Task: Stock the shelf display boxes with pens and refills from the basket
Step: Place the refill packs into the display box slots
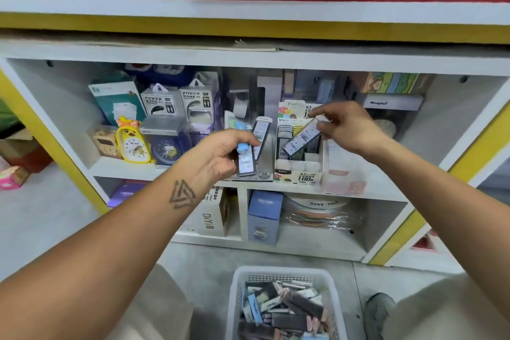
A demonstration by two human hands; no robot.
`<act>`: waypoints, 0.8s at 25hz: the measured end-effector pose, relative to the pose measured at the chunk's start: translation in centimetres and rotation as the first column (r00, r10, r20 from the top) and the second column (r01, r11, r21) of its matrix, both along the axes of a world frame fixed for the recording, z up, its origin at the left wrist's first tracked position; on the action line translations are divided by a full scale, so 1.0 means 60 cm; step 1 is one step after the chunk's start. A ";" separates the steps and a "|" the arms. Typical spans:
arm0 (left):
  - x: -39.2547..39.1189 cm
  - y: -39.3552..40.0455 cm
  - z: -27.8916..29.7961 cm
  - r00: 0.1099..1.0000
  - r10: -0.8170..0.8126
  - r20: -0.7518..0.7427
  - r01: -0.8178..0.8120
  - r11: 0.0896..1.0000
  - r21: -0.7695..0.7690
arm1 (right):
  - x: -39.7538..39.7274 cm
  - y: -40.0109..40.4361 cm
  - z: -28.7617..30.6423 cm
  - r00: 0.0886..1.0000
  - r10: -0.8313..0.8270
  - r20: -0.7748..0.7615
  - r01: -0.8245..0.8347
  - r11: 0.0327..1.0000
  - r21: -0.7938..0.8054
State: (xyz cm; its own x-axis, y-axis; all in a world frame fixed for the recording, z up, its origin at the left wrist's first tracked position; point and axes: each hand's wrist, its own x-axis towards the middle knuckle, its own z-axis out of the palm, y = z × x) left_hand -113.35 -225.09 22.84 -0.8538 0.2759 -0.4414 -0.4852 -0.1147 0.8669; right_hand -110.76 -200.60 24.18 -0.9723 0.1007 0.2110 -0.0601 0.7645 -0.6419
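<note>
My right hand pinches one flat refill case by its upper end, tilted over the white display box on the middle shelf. That box holds rows of dark refill cases. My left hand grips a small bunch of refill cases, some with light blue caps, just left of the box. A white plastic basket stands on the floor below, with several loose refill cases inside.
The shelf also carries a yellow duck alarm clock, power bank packs and a pale pink box right of the display box. Blue and white cartons stand on the lower shelf. My knees flank the basket.
</note>
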 end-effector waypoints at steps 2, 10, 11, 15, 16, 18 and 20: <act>-0.010 0.005 -0.007 1.000 0.001 0.011 -0.001 1.000 0.011 | -0.014 -0.007 -0.014 0.999 0.029 -0.021 -0.027 0.995 0.099; -0.021 0.017 -0.041 0.997 -0.001 0.083 0.001 1.000 0.007 | -0.044 -0.027 -0.053 0.951 0.222 -0.214 -0.131 0.920 0.369; -0.022 0.018 -0.044 0.997 0.013 0.076 -0.015 1.000 0.017 | -0.046 -0.030 -0.057 0.955 0.235 -0.179 -0.156 0.916 0.370; -0.024 0.021 -0.051 0.998 0.032 0.053 -0.035 0.998 0.046 | -0.050 -0.037 -0.071 0.931 0.334 -0.149 -0.225 0.844 0.486; -0.024 0.020 -0.051 0.998 0.027 0.051 -0.029 0.998 0.050 | -0.051 -0.038 -0.072 0.929 0.330 -0.169 -0.215 0.850 0.481; -0.025 0.021 -0.051 0.999 0.001 0.049 -0.004 0.998 0.061 | -0.052 -0.049 -0.067 0.971 0.180 -0.154 -0.145 0.966 0.214; -0.023 0.023 -0.051 0.998 -0.047 0.041 0.044 0.996 0.078 | -0.048 -0.068 -0.061 0.994 0.105 0.031 -0.093 0.963 -0.253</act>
